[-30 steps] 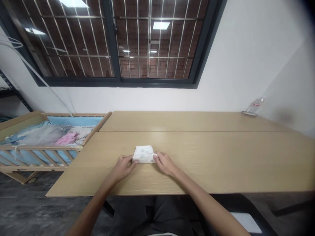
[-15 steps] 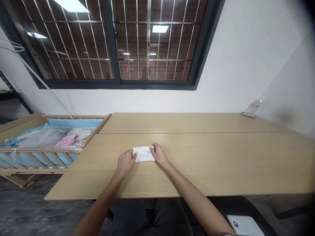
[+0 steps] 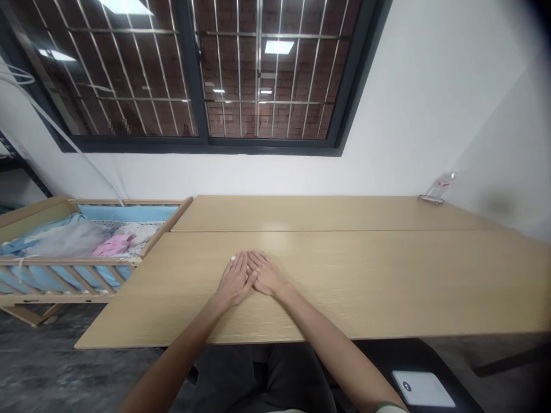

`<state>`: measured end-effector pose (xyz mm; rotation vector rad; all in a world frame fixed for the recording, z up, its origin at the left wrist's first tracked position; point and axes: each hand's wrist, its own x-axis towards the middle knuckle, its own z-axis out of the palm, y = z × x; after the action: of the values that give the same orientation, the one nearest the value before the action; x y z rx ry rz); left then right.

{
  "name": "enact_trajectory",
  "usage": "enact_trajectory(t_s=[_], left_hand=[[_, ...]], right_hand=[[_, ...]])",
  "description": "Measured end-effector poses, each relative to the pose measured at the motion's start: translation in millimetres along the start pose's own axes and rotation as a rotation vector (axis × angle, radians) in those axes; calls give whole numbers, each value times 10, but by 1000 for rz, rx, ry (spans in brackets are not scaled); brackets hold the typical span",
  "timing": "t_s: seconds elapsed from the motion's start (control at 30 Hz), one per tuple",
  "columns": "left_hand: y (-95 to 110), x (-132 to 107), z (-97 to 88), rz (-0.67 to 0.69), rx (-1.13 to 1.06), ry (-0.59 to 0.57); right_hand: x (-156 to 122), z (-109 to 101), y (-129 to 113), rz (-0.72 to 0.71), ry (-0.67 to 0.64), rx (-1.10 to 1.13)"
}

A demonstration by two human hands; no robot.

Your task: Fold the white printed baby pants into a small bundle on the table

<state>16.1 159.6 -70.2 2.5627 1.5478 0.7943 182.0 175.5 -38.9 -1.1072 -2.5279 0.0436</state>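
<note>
Both of my hands lie flat on the wooden table (image 3: 365, 275), side by side with fingers stretched out and touching. My left hand (image 3: 235, 281) and my right hand (image 3: 264, 276) press down on a small folded white cloth (image 3: 233, 258). The cloth is almost wholly hidden under them; only a sliver of white shows at the far left fingertips.
A wooden baby crib (image 3: 81, 252) with blue lining and pink and white clothes stands at the table's left end. A small plastic bottle (image 3: 437, 189) lies at the far right by the wall. A white device (image 3: 424, 389) rests below the table edge at the right. A barred window fills the wall ahead.
My hands moved from the cloth's two ends onto its top and came together, flattening it. The cloth, visible before, is now covered.
</note>
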Motion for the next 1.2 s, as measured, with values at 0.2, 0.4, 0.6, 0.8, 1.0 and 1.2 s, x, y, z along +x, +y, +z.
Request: enact_trajectory(t_s=[0.2,0.4,0.6,0.8,1.0,1.2], left_hand=[[-141,-119,-7,-60,38,32],[-217,-258,-133,-71,74,22],[-227,-271,-314,114,23,28],[-242,-212,-250,16,-51,17],[-282,-114,-284,-39,-151,122],[-191,-98,-380,-189,-224,251]], right_hand=[[-150,-61,116,72,22,52],[-274,-166,170,97,39,65],[-322,-349,128,3,46,88],[-341,-323,195,37,29,159],[-257,-156,337,98,193,350],[-85,-170,419,268,304,694]])
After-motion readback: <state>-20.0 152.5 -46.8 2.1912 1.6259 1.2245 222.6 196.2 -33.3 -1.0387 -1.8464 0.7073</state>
